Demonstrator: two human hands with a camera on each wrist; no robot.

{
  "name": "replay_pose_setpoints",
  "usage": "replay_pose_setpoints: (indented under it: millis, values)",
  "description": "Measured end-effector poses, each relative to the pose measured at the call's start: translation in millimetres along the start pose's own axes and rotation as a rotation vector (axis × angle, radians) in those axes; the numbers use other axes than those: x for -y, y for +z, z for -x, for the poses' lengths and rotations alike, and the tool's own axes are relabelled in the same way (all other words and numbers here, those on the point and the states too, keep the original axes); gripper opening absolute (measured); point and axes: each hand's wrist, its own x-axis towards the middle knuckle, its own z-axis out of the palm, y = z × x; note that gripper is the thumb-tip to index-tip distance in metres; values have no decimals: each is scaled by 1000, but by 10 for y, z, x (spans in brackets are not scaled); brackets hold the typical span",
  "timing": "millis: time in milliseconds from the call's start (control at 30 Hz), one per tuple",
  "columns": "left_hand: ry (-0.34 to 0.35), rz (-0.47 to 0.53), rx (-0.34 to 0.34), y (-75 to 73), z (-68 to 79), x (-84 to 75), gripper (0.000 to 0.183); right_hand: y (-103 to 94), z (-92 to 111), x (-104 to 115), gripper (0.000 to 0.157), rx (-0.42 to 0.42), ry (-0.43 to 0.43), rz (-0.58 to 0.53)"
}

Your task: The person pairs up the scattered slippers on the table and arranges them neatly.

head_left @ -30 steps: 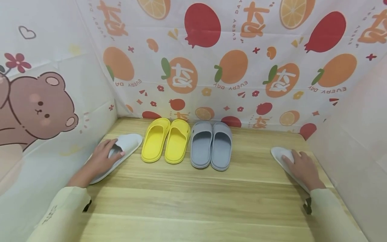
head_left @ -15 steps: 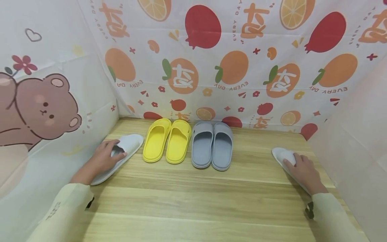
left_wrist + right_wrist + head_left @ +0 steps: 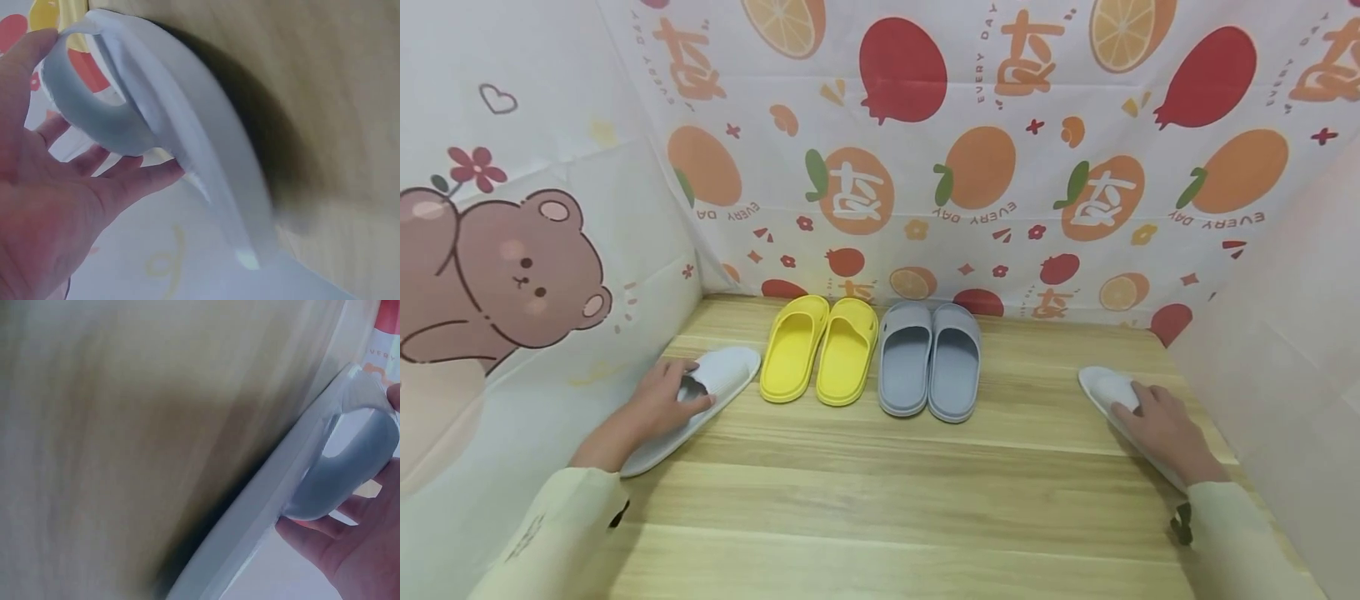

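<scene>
At the left, my left hand (image 3: 658, 404) grips a white slipper (image 3: 730, 371) by its upper, thumb on the inner side and fingers on the outer. The left wrist view shows the slipper's sole edge (image 3: 206, 119) standing off the boards with a shadow under it. My right hand (image 3: 1167, 429) holds a second white slipper (image 3: 1108, 390) at the far right, likewise around the upper. In the right wrist view that slipper (image 3: 259, 509) slants with a dark shadow along its sole, and part of its heel is out of frame.
A yellow pair of slippers (image 3: 846, 362) and a grey pair (image 3: 955, 375) stand side by side against the fruit-print back cloth (image 3: 917, 192). Cloth walls, one with a bear print (image 3: 535, 267), close off both sides of the wooden surface (image 3: 880, 500).
Both hands have drawn their white slippers slightly nearer to me, the right one also a little further right. The yellow and grey pairs keep their places while the head view shifts slightly.
</scene>
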Motion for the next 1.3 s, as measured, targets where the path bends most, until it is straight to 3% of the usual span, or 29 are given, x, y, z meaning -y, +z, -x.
replay_pose_setpoints:
  millis: [333,600,967,1300]
  values:
    - [58,-21,-7,78,296,-39,68,-82,23,-83,93,12,-19,-6]
    - [105,19,-36,120,508,-95,65,-128,59,-76,102,10,19,-101]
    - [149,-8,-15,134,742,-253,58,-140,122,-100,83,9,-48,-64]
    - [187,-19,2,174,831,-355,56,-169,259,26,81,21,-68,-85]
